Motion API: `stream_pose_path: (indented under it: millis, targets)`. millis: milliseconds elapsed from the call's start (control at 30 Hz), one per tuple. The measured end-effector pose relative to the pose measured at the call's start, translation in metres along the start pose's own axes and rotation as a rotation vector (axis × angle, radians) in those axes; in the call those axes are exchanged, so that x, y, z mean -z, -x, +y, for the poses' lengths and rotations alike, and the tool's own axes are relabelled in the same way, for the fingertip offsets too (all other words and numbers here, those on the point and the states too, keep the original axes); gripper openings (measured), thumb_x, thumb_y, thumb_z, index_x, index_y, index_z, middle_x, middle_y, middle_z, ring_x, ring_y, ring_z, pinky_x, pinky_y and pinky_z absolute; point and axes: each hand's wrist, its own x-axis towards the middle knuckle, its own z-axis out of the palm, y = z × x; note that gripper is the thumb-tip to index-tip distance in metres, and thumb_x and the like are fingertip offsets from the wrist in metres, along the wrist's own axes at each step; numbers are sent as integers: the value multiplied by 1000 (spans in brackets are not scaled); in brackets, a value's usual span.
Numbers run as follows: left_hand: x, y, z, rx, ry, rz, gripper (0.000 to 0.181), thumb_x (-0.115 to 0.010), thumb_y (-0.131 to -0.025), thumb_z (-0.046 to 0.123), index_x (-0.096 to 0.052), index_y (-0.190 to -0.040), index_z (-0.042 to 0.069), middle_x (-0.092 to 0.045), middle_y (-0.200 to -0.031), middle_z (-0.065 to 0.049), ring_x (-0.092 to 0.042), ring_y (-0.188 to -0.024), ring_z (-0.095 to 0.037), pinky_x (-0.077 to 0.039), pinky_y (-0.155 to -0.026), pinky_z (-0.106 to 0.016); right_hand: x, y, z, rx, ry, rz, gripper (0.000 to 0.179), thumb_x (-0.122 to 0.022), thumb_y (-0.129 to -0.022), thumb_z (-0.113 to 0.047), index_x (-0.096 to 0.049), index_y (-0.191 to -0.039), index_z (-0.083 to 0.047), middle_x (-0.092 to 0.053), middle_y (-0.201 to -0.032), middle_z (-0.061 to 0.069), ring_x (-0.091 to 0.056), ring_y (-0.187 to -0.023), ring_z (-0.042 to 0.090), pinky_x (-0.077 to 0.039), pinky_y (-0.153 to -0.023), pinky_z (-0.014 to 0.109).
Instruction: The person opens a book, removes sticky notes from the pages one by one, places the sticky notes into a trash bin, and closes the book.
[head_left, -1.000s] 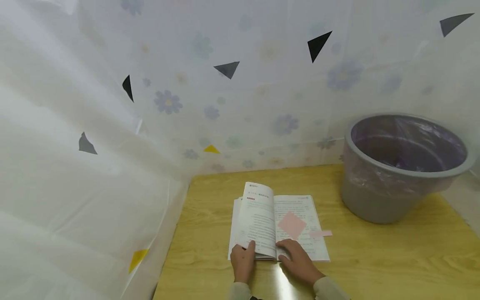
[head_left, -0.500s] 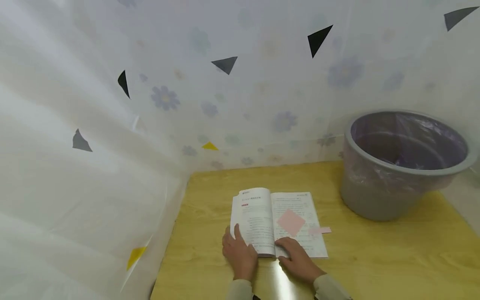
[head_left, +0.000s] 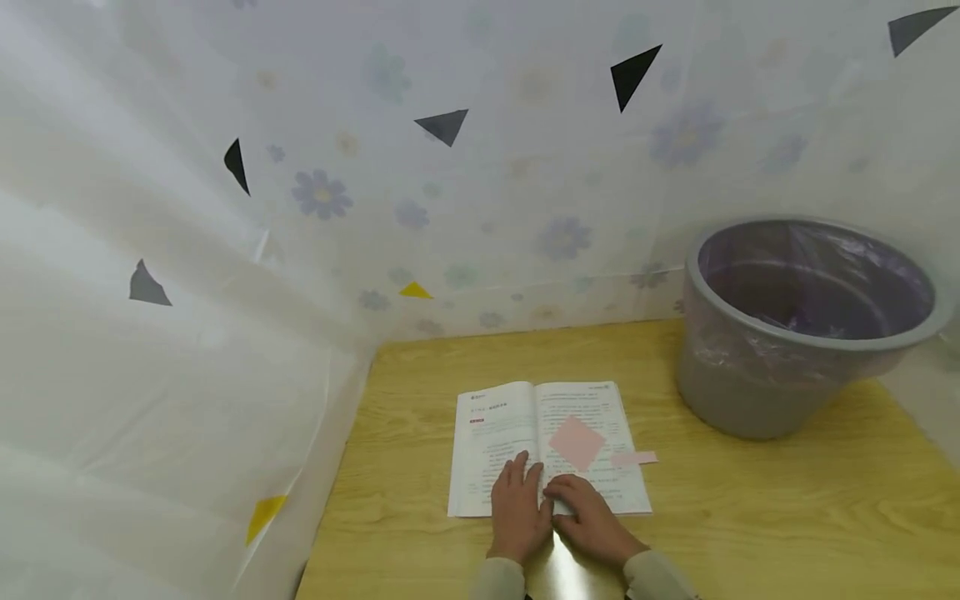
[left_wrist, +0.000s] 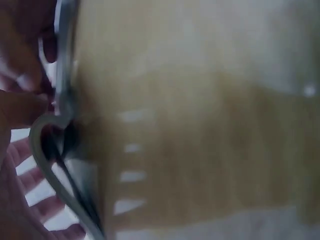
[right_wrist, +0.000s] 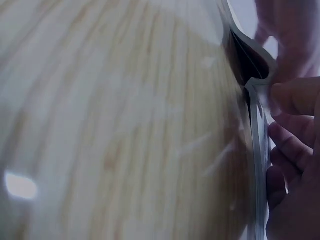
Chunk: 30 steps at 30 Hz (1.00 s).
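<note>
A printed book [head_left: 471,467] lies spread on the wooden table, both pages facing up. On its right page are a pink diamond-shaped sticky note [head_left: 577,443] and a thin pink strip [head_left: 633,458] that juts past the page edge. My left hand [head_left: 519,508] rests on the left page by the spine, fingers extended. Close beside it, my right hand [head_left: 592,521] rests on the lower right page with loosely bent fingers, thumb near the spine. From the right wrist, the book's lower edge [right_wrist: 259,175] shows pages bulging at the spine beside the right hand [right_wrist: 295,165].
A large grey tub [head_left: 750,392] lined with clear plastic stands at the table's right rear. White flower-patterned sheeting [head_left: 525,208] hangs behind the wooden table [head_left: 405,417], and plain white sheeting [head_left: 187,400] hangs along the left.
The lifted left page has come down flat. My left hand has moved from the book's lower left edge to the right, onto the page by the spine. My right hand stays nearly in place.
</note>
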Motion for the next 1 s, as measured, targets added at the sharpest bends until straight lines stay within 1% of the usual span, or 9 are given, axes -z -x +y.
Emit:
stream_pose_path:
  millis: [100, 167, 267, 467, 600, 667, 733, 900, 1000]
  targets:
    - [-1, 4, -2, 80, -15, -42, 53, -67, -85, 31, -57, -135, 18, -45, -150, -9, -45, -137, -37, -42, -105, -62, -6, -2, -1, 34, 2, 10, 33, -76, -82, -11, -69, -115, -10, -65, -118, 5, -60, -108, 25, -50, -91, 44]
    - [-2, 5, -2, 108, -17, -57, 55, -67, -85, 32, -55, -137, 18, -44, -152, -8, -43, -139, -38, -40, -104, -66, -8, -3, -2, 30, -6, 8, 33, -75, -82, -10, -69, -114, -10, -64, -118, 5, -59, -108, 25, -50, -92, 45]
    - [-2, 6, -1, 131, -2, -77, 58, -68, -85, 35, -53, -139, 19, -42, -153, -8, -41, -140, -39, -39, -103, -69, -8, -2, -3, 9, -33, -4, 32, -74, -82, -8, -69, -114, -9, -64, -120, 7, -59, -110, 28, -50, -92, 47]
    - [-4, 6, 0, 153, -25, -99, 64, -71, -84, 40, -51, -141, 20, -41, -155, -8, -40, -141, -38, -38, -105, -68, -6, 1, -4, -23, -50, -46, 31, -73, -84, -8, -69, -114, -9, -63, -124, 8, -58, -115, 30, -49, -95, 51]
    - [0, 3, -2, 151, -54, -118, 66, -70, -85, 43, -49, -144, 21, -38, -157, -8, -40, -142, -37, -39, -106, -67, -7, -4, -5, -34, -67, -34, 31, -72, -82, -7, -70, -113, -10, -64, -124, 9, -57, -116, 32, -47, -98, 52]
    - [2, -1, -3, 137, -62, -126, 67, -71, -85, 43, -49, -144, 21, -38, -158, -9, -40, -142, -37, -40, -105, -66, -8, -6, -5, -51, -76, -24, 31, -72, -81, -6, -70, -112, -10, -64, -123, 9, -58, -117, 32, -46, -99, 51]
    - [5, -3, -4, 131, -72, -148, 68, -71, -85, 44, -48, -145, 21, -37, -159, -8, -39, -143, -36, -39, -106, -66, -10, -8, -5, -73, -83, -15, 31, -73, -81, -5, -70, -111, -10, -65, -122, 8, -58, -117, 31, -46, -99, 51]
    - [10, -4, -3, 138, -53, -197, 70, -70, -86, 45, -45, -147, 21, -35, -160, -9, -37, -144, -37, -37, -108, -67, -10, -8, -8, -111, -101, -4, 32, -73, -79, -3, -71, -109, -12, -65, -121, 5, -59, -116, 31, -46, -99, 52]
    - [10, -2, 0, 147, -42, -186, 69, -71, -85, 43, -47, -146, 20, -36, -160, -10, -38, -144, -38, -36, -107, -68, -8, -6, -8, -115, -103, -8, 33, -72, -77, -2, -71, -108, -13, -65, -121, 4, -59, -116, 30, -47, -99, 52]
